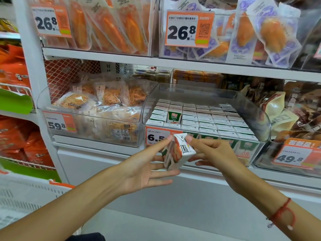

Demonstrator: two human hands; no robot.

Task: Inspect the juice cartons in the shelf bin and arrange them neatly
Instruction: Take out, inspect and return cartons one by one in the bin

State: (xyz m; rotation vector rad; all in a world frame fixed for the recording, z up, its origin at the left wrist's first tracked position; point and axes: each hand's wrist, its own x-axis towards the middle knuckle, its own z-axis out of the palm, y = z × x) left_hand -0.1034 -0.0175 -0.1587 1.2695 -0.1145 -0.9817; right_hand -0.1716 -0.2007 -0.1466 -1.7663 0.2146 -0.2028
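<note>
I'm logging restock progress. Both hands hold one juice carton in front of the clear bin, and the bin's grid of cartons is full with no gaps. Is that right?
Not quite. The head view shows both the left hand and right hand holding one juice carton in front of the clear bin, but the grid has a gap near its front left.

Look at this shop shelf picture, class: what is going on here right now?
A person stands at a shelf and holds one small juice carton tilted in front of the clear bin, out of it. The left hand supports it with thumb and spread fingers, and the right hand pinches its top corner. Inside the bin, the other cartons sit in neat rows, with a gap near the front left showing a green carton face. The orange price tag is partly hidden behind the held carton.
</note>
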